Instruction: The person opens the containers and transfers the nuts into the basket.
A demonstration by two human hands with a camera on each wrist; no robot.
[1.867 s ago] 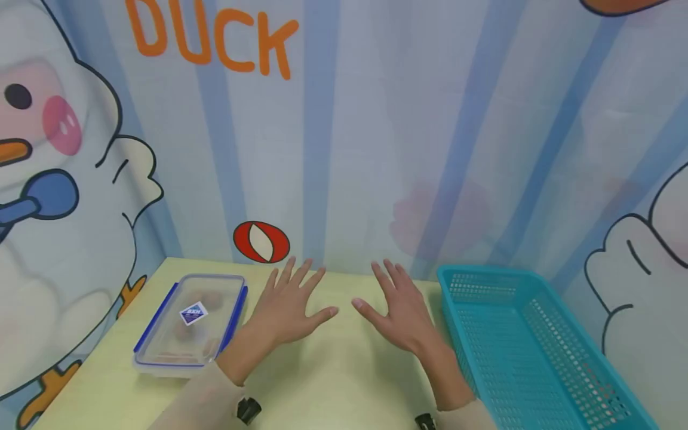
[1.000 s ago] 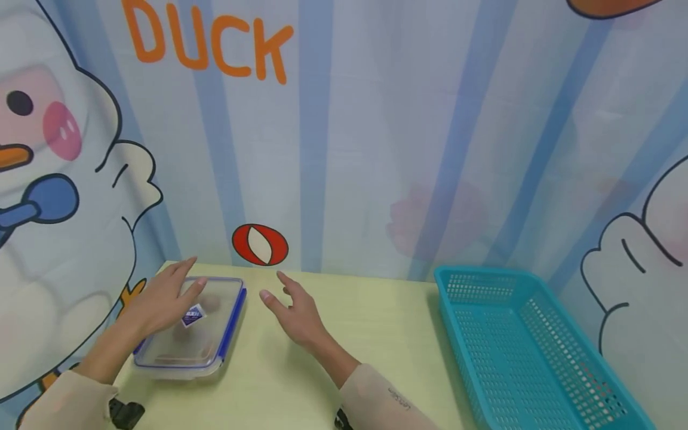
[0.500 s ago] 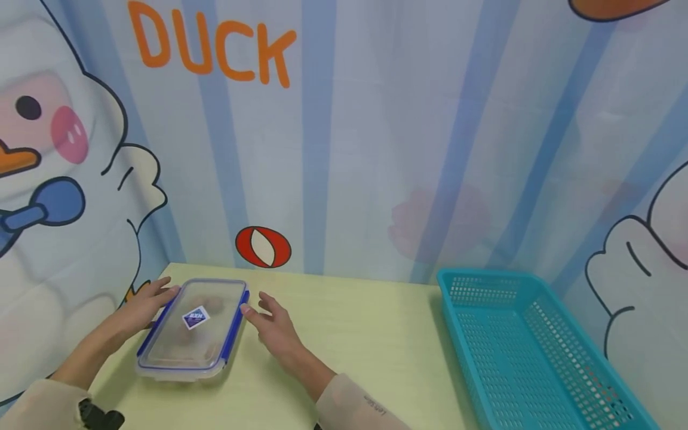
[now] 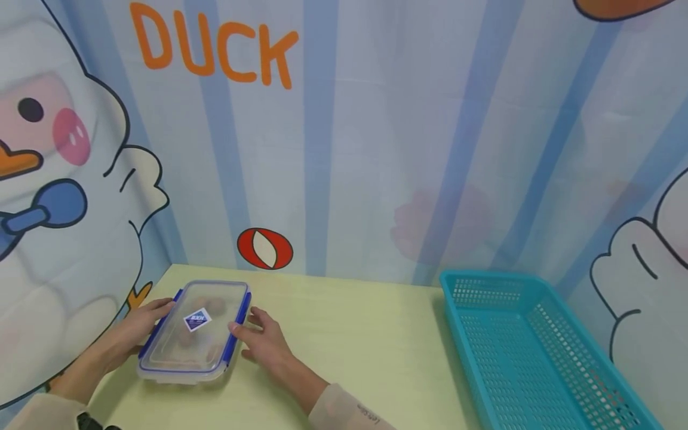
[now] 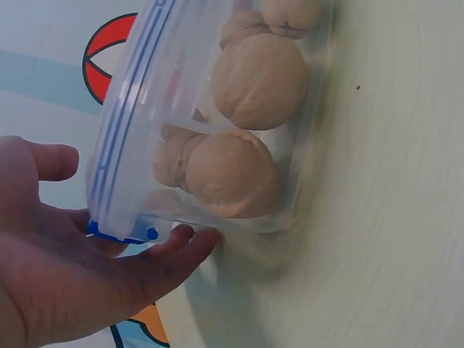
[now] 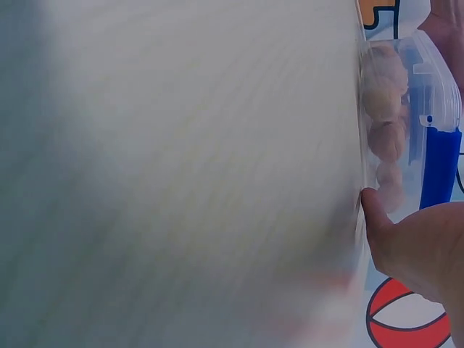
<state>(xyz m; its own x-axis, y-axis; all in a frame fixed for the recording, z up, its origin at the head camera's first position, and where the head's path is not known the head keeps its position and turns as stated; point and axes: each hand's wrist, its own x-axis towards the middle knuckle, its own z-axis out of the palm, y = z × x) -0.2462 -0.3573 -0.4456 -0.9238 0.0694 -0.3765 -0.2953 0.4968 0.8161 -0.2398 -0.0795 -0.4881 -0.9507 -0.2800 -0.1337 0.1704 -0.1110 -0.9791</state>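
Note:
A clear food container (image 4: 193, 352) with blue side clasps and a small white-and-blue label lies on the table at the left of the head view. Inside it are several tan, creased round lumps (image 5: 259, 81), similar to walnuts. My left hand (image 4: 129, 331) is at its left side, fingers extended against the side and below the clasp; the thumb points toward the lid. At the opposite side, my right hand (image 4: 269, 343) holds the container's edge, thumb over the lid rim and fingers along the side wall. In the right wrist view a fingertip reaches the container's bottom edge.
A turquoise perforated basket (image 4: 457, 346) stands at the table's right side. The pale yellow table (image 4: 349, 346) meets a striped cloth backdrop (image 4: 365, 179) printed with ducks at its back.
Both hands move from the table's middle to the container's two sides. The right thumb comes onto the lid rim. The container stays in place; the head view shifts slightly.

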